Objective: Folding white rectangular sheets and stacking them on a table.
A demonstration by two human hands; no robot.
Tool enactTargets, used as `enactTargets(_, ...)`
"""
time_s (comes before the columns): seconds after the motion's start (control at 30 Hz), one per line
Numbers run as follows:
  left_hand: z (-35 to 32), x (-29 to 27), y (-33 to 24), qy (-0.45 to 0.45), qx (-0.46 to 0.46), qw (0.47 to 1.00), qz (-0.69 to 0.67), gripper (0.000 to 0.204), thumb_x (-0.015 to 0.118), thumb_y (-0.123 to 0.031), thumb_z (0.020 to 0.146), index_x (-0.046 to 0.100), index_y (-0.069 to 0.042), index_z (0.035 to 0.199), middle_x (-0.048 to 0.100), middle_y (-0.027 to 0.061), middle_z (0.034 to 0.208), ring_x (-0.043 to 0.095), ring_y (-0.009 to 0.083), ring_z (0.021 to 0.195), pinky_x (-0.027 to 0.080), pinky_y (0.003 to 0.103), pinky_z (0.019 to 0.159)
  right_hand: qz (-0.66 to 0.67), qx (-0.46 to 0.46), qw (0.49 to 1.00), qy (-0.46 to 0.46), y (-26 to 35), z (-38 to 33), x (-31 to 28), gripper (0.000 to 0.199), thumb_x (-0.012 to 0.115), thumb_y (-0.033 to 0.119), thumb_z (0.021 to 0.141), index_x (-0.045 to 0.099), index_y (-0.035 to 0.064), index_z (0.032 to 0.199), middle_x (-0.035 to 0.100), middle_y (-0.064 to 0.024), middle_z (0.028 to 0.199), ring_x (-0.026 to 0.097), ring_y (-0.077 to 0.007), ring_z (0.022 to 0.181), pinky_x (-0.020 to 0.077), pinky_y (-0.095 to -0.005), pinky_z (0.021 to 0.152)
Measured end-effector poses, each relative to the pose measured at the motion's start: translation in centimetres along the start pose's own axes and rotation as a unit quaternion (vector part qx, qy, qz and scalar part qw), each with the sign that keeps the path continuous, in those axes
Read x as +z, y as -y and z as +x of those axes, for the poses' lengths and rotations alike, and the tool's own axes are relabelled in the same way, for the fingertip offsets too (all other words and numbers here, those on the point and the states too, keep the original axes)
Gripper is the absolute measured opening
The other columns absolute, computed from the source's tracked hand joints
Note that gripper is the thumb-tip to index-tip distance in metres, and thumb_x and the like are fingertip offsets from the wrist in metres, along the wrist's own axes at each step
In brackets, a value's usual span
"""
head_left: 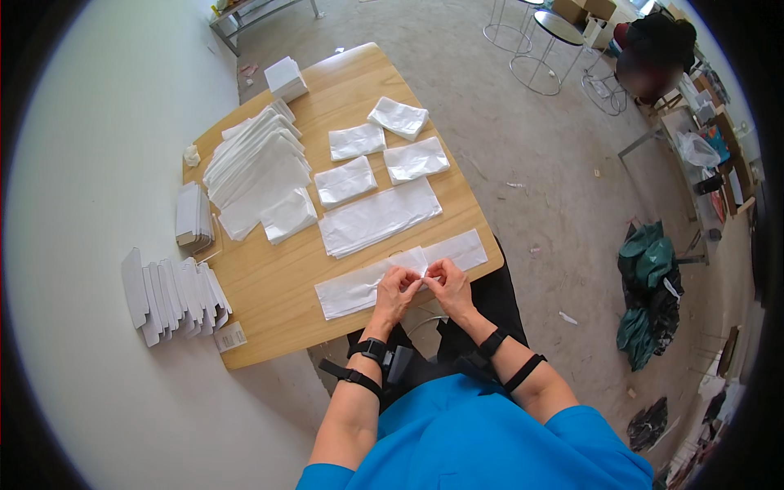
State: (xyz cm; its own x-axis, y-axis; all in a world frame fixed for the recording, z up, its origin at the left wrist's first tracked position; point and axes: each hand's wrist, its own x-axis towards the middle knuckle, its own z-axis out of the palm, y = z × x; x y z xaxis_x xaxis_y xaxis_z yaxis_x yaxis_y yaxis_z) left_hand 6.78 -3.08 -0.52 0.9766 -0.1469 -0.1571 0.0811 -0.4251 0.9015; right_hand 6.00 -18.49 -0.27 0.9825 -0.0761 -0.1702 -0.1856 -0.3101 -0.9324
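Note:
A long, thin white sheet (pixel 345 296) lies along the near edge of the wooden table (pixel 347 77). My left hand (pixel 395 296) and my right hand (pixel 448 291) meet over its middle. Both pinch the sheet there between thumb and fingers, fingertips nearly touching. To the right, the sheet's other half (pixel 459 252) lies flat. Just beyond my hands is a long flat stack of similar white sheets (pixel 384 216). Farther back, several folded white bundles (pixel 345 180) lie close together. The exact material of the sheets is hard to make out.
A fanned pile of white sheets (pixel 257 159) covers the table's left side. White cartons (pixel 286 79) stand at the far corner, with flat white cartons (pixel 171 298) by the wall. Round stools (pixel 559 28), another person (pixel 653 53) and dark green bags (pixel 649 261) are to the right.

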Motion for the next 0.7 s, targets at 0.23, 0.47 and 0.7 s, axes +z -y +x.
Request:
enactTargets(0.23, 0.0, 0.0, 0.7, -0.017, 0.003, 0.999, -0.036, 0.01, 0.068, -0.01, 0.082, 0.065, -0.002, 0.088, 0.058, 0.0068, 0.081, 0.057, 0.0161, 0.069, 0.047, 0.027, 0.064, -0.039, -0.004, 0.999, -0.007, 0.7, 0.0, 0.1, 0.018, 0.069, 0.008, 0.079, 0.058, 0.0033, 0.093, 0.066, -0.0109, 0.077, 0.065, -0.022, 0.068, 0.0509, -0.0314, 0.062)
enactTargets(0.47, 0.3, -0.4, 1.0, -0.004, -0.034, 0.999, -0.041, 0.013, 0.063, -0.014, 0.087, 0.06, -0.001, 0.088, 0.058, 0.0075, 0.08, 0.056, 0.0159, 0.07, 0.047, 0.029, 0.066, -0.03, 0.001, 0.999, -0.027, -0.2, -0.3, 0.3, 0.017, 0.069, 0.008, 0.079, 0.058, 0.0036, 0.093, 0.066, -0.01, 0.076, 0.065, -0.022, 0.067, 0.051, -0.0317, 0.061)
enactTargets(0.7, 0.2, -0.6, 0.2, 0.006, -0.044, 0.996, -0.074, 0.017, 0.066, -0.018, 0.086, 0.06, -0.001, 0.088, 0.058, 0.0067, 0.079, 0.055, 0.0144, 0.07, 0.046, 0.028, 0.066, -0.025, -0.004, 0.999, -0.021, 0.5, -0.2, 0.5, 0.017, 0.068, 0.007, 0.079, 0.059, 0.0039, 0.094, 0.067, -0.007, 0.077, 0.061, -0.0154, 0.062, 0.0495, -0.0284, 0.059)
